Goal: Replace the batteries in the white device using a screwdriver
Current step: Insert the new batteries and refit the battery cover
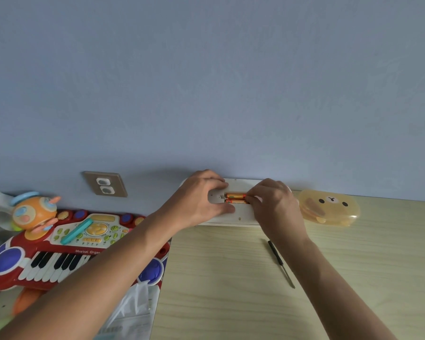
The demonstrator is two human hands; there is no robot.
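The white device (241, 215) lies flat at the far edge of the wooden table (231, 278), against the blue wall. Its battery compartment is uncovered and two orange batteries (235, 199) lie side by side in it. My left hand (201, 197) rests on the device's left part, thumb and fingers pressing it. My right hand (274, 200) has its fingertips on the right ends of the batteries. A small black-handled screwdriver (281, 263) lies on the table under my right forearm, held by neither hand.
A translucent yellow bear-faced case (329, 211) sits right of the device. Left of the table stand a red toy keyboard (66, 244) with an orange toy figure (33, 213), and a plastic bag (133, 312) below. A wall socket (105, 184) is on the wall.
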